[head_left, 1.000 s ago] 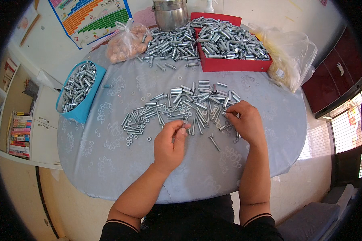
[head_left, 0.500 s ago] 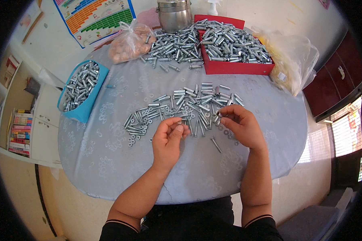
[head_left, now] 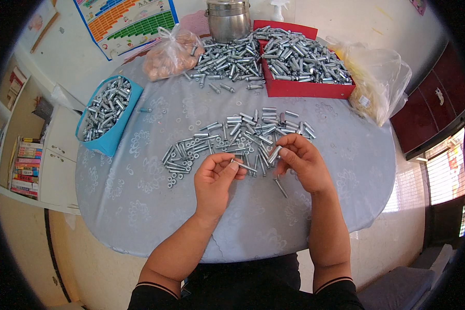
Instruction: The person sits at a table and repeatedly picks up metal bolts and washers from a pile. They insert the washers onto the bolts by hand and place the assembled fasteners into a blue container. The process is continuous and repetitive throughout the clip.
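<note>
Between thumb and fingers, my left hand (head_left: 213, 178) pinches a thin bolt (head_left: 247, 166), which lies nearly level and points right. My right hand (head_left: 304, 164) grips a shiny metal sleeve (head_left: 275, 154), tilted, a short way from the bolt's tip. The two parts are apart. Just beyond both hands spreads a loose pile of sleeves (head_left: 268, 115), long bolts (head_left: 174, 168) and small nuts (head_left: 171, 182). One single bolt (head_left: 280, 187) lies by itself on the cloth below my right hand.
A blue box (head_left: 108, 147) of metal anchors stands at left. At the back are a red box (head_left: 310, 90) heaped with anchors, a spilled anchor heap (head_left: 227, 62), a tied bag (head_left: 163, 64), a steel pot (head_left: 228, 23) and a clear plastic bag (head_left: 380, 82). A grey cloth (head_left: 155, 217) covers the table.
The bolt in my left hand has swung out to point right. The sleeve in my right hand now shows more fully, turned toward the bolt. The whole view has shifted slightly.
</note>
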`<state>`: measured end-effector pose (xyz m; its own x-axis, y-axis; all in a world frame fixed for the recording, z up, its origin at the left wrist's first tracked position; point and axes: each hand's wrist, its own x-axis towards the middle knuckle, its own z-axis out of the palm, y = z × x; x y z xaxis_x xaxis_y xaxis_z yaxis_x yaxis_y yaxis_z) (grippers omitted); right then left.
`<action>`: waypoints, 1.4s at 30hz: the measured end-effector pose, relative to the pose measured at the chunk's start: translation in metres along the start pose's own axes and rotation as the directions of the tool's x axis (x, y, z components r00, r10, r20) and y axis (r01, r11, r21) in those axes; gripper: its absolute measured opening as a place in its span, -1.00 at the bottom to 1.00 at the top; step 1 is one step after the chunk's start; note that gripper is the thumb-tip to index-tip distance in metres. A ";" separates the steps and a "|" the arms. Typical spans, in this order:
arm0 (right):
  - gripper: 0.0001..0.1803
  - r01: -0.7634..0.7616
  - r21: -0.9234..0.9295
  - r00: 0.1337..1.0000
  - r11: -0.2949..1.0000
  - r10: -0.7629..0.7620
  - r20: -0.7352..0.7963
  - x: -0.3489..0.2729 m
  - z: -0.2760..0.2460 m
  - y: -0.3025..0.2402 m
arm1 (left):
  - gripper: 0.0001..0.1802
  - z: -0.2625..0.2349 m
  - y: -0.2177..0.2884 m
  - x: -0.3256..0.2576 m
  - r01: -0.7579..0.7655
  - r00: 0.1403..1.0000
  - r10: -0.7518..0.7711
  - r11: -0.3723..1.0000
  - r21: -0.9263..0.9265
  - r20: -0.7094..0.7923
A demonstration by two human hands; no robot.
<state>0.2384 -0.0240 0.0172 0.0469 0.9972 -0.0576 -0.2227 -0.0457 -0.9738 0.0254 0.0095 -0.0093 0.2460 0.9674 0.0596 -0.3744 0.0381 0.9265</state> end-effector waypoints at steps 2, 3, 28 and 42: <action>-0.84 0.084 -0.086 0.996 0.993 -0.084 0.005 0.004 -0.006 0.009 | -0.84 -0.001 0.000 0.001 0.021 1.000 -0.021 0.998 -0.052 0.000; -0.84 0.082 -0.071 0.997 0.994 -0.083 -0.005 0.004 -0.004 0.009 | -0.83 -0.002 0.000 0.001 0.031 0.999 -0.032 0.997 -0.065 -0.008; -0.80 -0.028 -0.106 0.993 0.994 0.040 0.111 0.003 0.007 0.015 | -0.85 -0.004 -0.002 0.005 0.127 0.989 -0.139 0.974 -0.185 -0.056; -0.82 0.054 -0.163 0.998 0.985 -0.052 0.020 0.002 0.012 0.019 | -0.71 0.004 -0.001 -0.004 0.150 0.978 -0.157 0.987 0.064 0.138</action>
<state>0.2223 -0.0221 0.0017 0.0384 0.9993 -0.0027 -0.0577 -0.0005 -0.9983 0.0285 0.0041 -0.0085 0.4226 0.9056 -0.0363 -0.2753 0.1665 0.9468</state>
